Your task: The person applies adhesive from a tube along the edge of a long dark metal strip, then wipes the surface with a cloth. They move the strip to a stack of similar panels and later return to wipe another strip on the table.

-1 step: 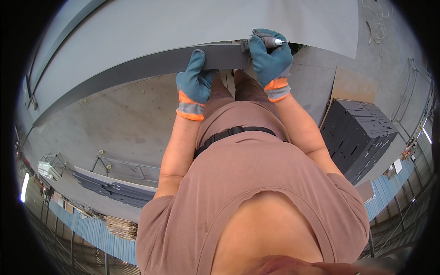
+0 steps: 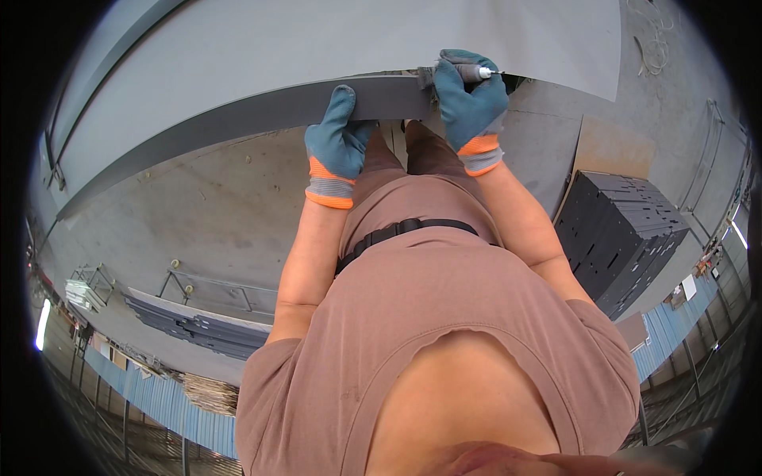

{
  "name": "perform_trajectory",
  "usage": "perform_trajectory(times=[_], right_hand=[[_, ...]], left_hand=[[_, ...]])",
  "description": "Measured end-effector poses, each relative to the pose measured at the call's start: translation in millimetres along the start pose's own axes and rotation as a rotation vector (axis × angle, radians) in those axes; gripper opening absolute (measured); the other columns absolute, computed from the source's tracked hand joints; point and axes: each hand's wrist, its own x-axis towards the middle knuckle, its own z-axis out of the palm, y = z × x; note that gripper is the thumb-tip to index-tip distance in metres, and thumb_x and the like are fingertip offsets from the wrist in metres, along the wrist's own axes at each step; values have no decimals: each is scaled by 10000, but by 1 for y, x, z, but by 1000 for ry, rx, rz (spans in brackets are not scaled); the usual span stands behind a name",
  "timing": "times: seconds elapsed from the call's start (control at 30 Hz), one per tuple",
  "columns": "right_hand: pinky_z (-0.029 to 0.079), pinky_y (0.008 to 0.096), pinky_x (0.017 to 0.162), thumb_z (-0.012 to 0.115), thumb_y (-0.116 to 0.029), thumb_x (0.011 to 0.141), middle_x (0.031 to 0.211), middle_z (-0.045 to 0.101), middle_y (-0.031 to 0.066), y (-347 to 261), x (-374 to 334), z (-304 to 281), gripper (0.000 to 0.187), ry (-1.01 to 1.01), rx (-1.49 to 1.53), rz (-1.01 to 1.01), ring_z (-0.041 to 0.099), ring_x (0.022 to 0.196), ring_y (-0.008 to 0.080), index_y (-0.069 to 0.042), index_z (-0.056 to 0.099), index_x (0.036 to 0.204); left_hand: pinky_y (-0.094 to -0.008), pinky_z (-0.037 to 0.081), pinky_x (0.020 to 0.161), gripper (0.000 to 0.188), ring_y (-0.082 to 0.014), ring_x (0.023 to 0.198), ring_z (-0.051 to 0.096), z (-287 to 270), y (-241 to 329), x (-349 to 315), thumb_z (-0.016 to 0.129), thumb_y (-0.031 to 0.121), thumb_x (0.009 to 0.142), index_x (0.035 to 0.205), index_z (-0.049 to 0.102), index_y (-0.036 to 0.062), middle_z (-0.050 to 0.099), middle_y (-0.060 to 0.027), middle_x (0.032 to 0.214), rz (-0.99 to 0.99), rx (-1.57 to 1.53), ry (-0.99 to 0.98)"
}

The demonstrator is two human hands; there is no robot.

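A long dark grey metal strip [image 2: 262, 110] runs from the far left to in front of my body, along the near edge of a wide pale grey sheet [image 2: 317, 36]. My left hand [image 2: 341, 139], in a blue-green glove with an orange and grey cuff, grips it, thumb on the face and fingers behind. At the strip's right end, my right hand [image 2: 472, 95], gloved alike, is closed around a marker pen [image 2: 475, 73] with a white collar and thin tip pointing right. A small dark block [image 2: 425, 79] sits against the strip beside those fingers; how it is held is hidden.
To the right, a stack of dark grey panels [image 2: 615, 238] stands beside a brown board [image 2: 615, 149]. More dark lengths [image 2: 198, 324] lie at the lower left near a metal rack [image 2: 210, 287]. A pale coiled cord [image 2: 652, 51] rests on the floor at the far right.
My right hand, with the marker pen and the dark block beside it, has shifted very slightly to the right. My left hand and the strip have stayed in place.
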Motion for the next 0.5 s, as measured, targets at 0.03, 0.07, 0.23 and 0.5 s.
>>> perform_trajectory(times=[0.03,0.07,0.23,0.5], right_hand=[[572,264,697,765,-93,896,833,714,58,5,2,-1,184,6,-11,-7,666,734,105,12,705,1035],[572,264,692,764,-93,896,835,715,61,8,3,-3,185,24,-40,-32,668,734,107,13,705,1037],[546,249,759,732,-47,917,926,702,27,-9,4,-15,180,38,50,80,623,809,84,20,716,1083],[573,270,727,763,-88,892,870,720,66,9,3,2,181,37,-14,-76,678,766,118,10,707,1033]], left_hand=[[-481,577,996,235,-268,1135,684,0,0,0,695,126,983,1212,716,75,716,-89,1186,5,2,2],[-480,578,994,235,-269,1133,685,-1,0,0,698,127,982,1210,717,76,717,-90,1184,10,5,4],[-483,579,987,237,-272,1130,685,-3,0,1,705,133,979,1209,718,79,717,-94,1181,8,-2,-7],[-488,578,999,238,-275,1136,686,-1,3,2,701,132,982,1212,716,73,717,-98,1192,7,11,6]])
